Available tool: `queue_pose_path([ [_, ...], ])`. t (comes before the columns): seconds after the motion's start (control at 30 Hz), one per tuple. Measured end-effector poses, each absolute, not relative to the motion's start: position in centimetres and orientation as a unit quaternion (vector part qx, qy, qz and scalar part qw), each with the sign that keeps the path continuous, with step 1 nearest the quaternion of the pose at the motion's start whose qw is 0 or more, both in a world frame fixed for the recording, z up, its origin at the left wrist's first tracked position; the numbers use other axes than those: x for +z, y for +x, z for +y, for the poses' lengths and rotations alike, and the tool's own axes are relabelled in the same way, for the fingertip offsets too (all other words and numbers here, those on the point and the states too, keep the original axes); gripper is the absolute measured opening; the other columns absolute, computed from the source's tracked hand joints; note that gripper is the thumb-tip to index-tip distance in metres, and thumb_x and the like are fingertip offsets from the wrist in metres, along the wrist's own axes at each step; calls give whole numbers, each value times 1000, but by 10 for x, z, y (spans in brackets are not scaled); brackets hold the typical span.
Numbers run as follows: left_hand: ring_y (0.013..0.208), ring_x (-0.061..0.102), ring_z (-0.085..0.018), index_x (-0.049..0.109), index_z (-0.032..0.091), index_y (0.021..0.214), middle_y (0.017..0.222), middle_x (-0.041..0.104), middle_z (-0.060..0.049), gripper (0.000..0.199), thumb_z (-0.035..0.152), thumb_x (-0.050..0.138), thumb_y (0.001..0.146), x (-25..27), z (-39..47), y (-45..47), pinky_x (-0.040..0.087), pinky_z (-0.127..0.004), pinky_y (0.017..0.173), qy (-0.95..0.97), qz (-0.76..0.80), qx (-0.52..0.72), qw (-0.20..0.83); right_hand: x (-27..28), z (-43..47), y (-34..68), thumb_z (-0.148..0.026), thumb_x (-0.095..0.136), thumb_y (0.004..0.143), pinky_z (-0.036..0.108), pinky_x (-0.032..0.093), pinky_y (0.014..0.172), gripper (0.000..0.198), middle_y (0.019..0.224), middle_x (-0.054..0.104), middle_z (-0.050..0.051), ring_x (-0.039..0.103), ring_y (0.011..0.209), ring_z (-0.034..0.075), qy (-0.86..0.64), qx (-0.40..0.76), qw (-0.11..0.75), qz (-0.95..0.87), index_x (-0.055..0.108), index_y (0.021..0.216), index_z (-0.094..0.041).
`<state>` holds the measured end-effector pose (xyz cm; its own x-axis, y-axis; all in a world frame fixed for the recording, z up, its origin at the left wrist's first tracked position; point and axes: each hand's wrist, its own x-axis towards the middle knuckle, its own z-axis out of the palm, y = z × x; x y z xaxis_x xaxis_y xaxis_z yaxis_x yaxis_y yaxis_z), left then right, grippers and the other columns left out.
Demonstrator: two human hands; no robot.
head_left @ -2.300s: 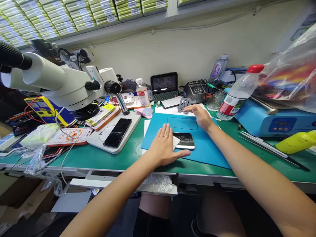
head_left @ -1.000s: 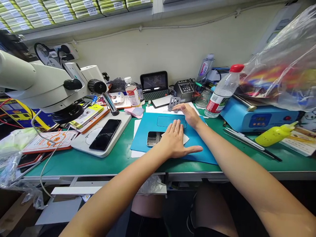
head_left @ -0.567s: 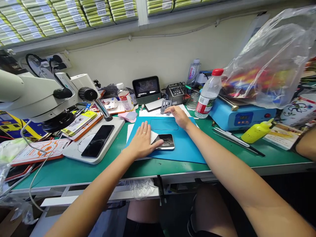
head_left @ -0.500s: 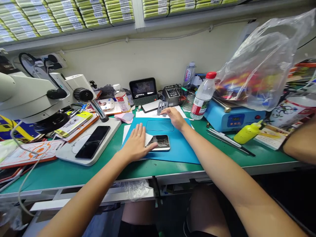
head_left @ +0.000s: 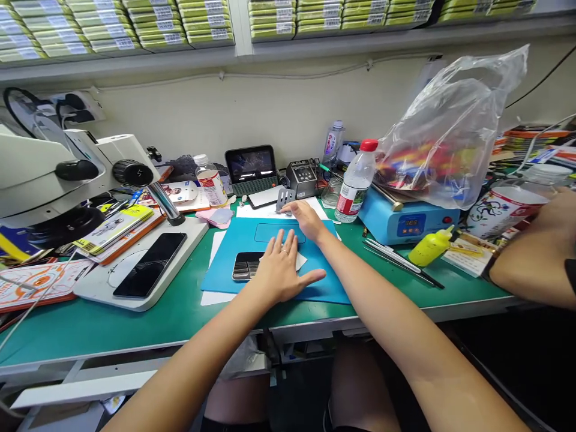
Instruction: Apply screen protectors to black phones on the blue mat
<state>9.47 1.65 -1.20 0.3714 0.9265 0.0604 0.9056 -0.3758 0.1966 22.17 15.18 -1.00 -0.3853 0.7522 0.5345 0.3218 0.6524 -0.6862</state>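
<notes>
My left hand (head_left: 281,270) lies flat with fingers spread, pressing a white wipe (head_left: 300,261) onto a phone (head_left: 245,266) on a blue mat (head_left: 225,240). The phone's left end shows a dark screen with bright reflections. Its right end is hidden under the hand. Behind and to the right, my right hand (head_left: 308,219) rests at the mat's far edge, fingers curled. Its fingertips are closed at the base of an upright grey slotted piece (head_left: 285,198); the grip itself is partly hidden.
A microscope (head_left: 49,180) with a dark phone (head_left: 150,264) on its base stands left. On the right are a red-capped bottle (head_left: 356,186), a blue heating box (head_left: 405,216), tweezers (head_left: 400,261) and a yellow squeeze bottle (head_left: 429,247). Another person's arm (head_left: 531,258) reaches in.
My left hand has slid rightward over the phone with the wipe, baring its left end and covering its right. My right hand has stayed by the slotted piece. The view has shifted right.
</notes>
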Motion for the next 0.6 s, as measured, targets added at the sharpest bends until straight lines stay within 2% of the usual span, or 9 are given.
queue_pose_path([
  [0.23,154,8,-38,27,-1,156,163,18,-22,114,87,11,85,-18,22,72,17,-56,124,783,612,93,64,-7,149,223,-79,17,91,44,38,105,82,105,76,8,62,111,28,-345,247,431,-796,79,91,-25],
  [0.47,153,6,-39,23,-3,156,164,12,-23,104,78,8,93,-26,15,-11,17,-55,124,738,674,25,17,-7,149,224,-79,19,91,44,38,104,82,103,75,8,62,111,29,-342,261,434,-791,79,88,-25],
  [0.6,153,6,-40,27,-5,154,164,12,-24,103,77,9,93,-25,4,-17,19,-57,122,725,689,10,-6,-6,147,224,-80,16,90,46,38,104,85,103,75,9,61,112,30,-337,276,434,-789,79,87,-24],
])
